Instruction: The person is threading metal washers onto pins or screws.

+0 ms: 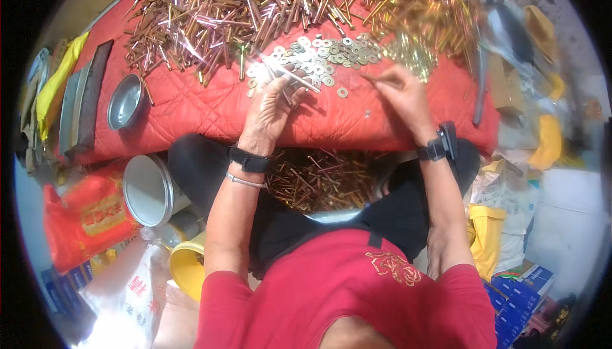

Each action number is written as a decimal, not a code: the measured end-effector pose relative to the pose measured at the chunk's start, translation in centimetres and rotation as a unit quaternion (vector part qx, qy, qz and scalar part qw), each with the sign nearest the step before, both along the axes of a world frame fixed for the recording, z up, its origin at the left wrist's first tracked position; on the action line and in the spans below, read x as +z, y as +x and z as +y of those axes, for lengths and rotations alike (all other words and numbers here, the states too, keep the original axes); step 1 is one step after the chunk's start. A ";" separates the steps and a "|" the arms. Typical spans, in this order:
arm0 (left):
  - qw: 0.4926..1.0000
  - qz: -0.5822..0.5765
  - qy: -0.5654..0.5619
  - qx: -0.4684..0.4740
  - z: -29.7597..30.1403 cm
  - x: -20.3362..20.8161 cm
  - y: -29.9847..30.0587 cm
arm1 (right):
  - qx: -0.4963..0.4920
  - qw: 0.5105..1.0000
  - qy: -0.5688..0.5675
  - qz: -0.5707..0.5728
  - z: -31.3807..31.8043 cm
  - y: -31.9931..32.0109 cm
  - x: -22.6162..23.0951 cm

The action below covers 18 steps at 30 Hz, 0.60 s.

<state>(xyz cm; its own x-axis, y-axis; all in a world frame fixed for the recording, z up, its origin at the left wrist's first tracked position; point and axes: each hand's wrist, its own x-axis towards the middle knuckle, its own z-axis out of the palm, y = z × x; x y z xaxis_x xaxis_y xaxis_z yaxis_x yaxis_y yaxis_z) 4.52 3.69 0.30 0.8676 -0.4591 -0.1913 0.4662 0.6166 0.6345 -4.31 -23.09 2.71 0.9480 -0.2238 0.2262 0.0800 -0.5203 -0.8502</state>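
Across the red quilted cover (210, 116), you have one round metal bowl (124, 107) at left; your left hand (269, 108) curls its fingers round several silvery tubes (305, 81), too overlapped to count, by dozens of heaped washers (312, 59); one washer (342, 93) lies between your hands; your right hand (403, 91) pinches one slim brownish piece (368, 77).

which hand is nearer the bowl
Left: the left hand is to the bowl's right, and the right hand is farther right, across the cloth.
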 end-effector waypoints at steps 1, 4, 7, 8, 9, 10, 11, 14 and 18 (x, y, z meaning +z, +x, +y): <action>1.000 0.006 0.002 -0.001 0.1 -0.1 -0.2 | 0.004 0.995 -0.100 0.005 0.4 -0.4 0.4; 1.000 0.019 0.012 -0.005 0.0 0.1 -0.5 | 0.019 0.949 -0.307 0.073 1.5 -0.9 2.2; 0.999 0.019 0.028 -0.021 -0.4 0.3 -0.7 | -0.015 0.977 -0.210 0.017 1.9 -0.3 1.1; 0.999 0.018 0.031 -0.037 0.1 -0.4 -0.4 | 0.007 0.984 -0.178 0.022 2.3 -0.2 1.4; 0.998 0.017 0.034 -0.053 0.3 -0.9 -0.3 | 0.028 0.989 -0.146 0.027 2.8 -0.2 1.7; 0.998 0.034 0.053 -0.024 0.0 0.0 -0.7 | 0.047 0.992 -0.111 0.035 3.4 -0.2 2.0; 0.998 0.028 0.050 -0.033 0.2 -0.1 -0.8 | 0.064 0.987 -0.145 0.026 4.0 -0.3 2.3; 0.996 0.004 0.081 -0.041 0.7 0.1 -0.5 | 0.093 0.966 -0.243 -0.006 4.9 -0.2 2.2; 0.995 0.038 0.075 -0.048 0.6 1.0 -0.9 | 0.109 0.948 -0.298 0.006 4.8 -0.3 1.7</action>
